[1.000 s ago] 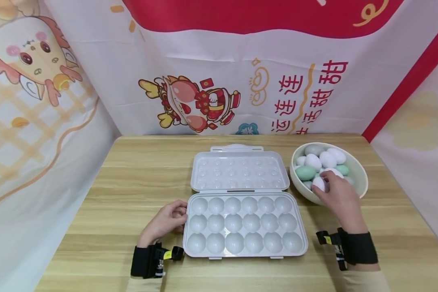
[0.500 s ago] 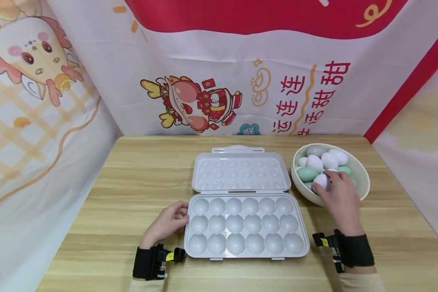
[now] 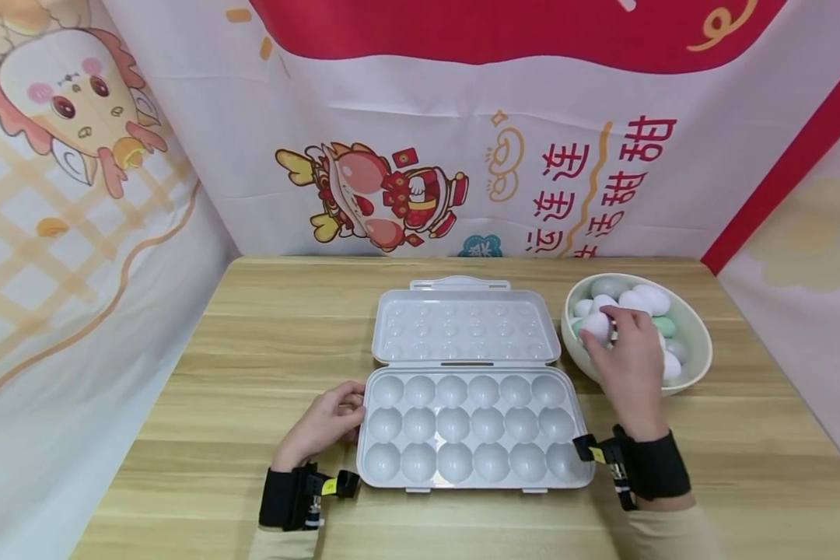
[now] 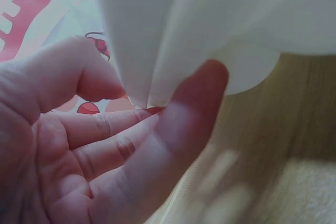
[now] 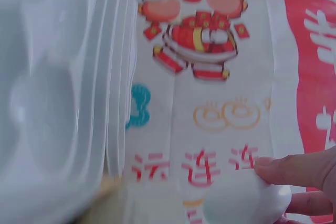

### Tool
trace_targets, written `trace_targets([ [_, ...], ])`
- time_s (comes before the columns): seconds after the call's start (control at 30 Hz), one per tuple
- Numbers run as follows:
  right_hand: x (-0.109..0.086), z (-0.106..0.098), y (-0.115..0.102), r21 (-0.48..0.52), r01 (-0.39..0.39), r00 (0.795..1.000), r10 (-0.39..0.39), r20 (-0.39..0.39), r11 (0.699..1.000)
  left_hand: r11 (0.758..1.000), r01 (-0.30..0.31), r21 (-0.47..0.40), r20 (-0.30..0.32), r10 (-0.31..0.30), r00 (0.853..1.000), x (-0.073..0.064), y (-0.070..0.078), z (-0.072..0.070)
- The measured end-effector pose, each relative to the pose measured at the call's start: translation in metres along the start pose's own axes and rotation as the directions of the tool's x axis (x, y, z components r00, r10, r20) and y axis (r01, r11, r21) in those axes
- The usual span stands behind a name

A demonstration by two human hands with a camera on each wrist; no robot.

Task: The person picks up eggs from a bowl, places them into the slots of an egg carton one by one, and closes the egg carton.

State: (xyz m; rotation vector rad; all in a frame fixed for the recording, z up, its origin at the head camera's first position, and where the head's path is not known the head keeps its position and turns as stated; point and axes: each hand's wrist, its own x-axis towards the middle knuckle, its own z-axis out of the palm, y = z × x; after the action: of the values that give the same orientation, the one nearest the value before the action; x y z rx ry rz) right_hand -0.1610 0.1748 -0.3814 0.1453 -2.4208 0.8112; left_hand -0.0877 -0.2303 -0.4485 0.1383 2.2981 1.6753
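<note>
My right hand [image 3: 633, 369] pinches a white egg [image 3: 594, 328] between thumb and fingers, over the left side of the cream bowl [image 3: 696, 334]. In the right wrist view the egg [image 5: 244, 200] shows at the bottom, with fingertips on its end. My left hand [image 3: 327, 420] holds the left edge of the egg box [image 3: 476, 372], which lies open with bare round cups in rows. In the left wrist view the thumb and fingers meet the edge of the egg box [image 4: 152, 40] from either side.
The clear-white lid [image 3: 465, 311] of the egg box lies folded back behind it. More white, grey and pale green eggs [image 3: 661, 327] fill the bowl at the back right. A printed cloth [image 3: 392, 93] hangs behind the wooden table [image 3: 266, 327].
My right hand has lifted the white egg from among the others and moved left with it, towards the bowl's left rim. The left hand stays at the egg box edge.
</note>
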Motion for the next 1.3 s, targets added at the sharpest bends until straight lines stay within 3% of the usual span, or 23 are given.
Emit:
trace_targets([
  [0.27,-0.002,0.019,-0.027,0.064,-0.02,0.993,0.013,0.113,0.998,0.999,-0.004,-0.054,-0.001,0.004,1.0,-0.001,-0.002,0.002],
  [0.57,-0.007,0.041,-0.048,0.106,0.018,0.986,-0.035,0.162,0.994,0.995,-0.009,-0.098,-0.002,0.009,1.0,-0.003,-0.003,0.0],
  [0.83,-0.015,0.06,-0.06,0.128,0.03,0.979,-0.055,0.198,0.991,0.997,-0.007,-0.079,-0.016,0.005,1.0,-0.004,-0.003,0.001],
  [1.3,-0.021,0.076,-0.088,0.191,0.025,0.962,-0.075,0.261,0.981,0.999,-0.048,-0.015,-0.019,0.048,0.999,0.0,-0.007,-0.002],
])
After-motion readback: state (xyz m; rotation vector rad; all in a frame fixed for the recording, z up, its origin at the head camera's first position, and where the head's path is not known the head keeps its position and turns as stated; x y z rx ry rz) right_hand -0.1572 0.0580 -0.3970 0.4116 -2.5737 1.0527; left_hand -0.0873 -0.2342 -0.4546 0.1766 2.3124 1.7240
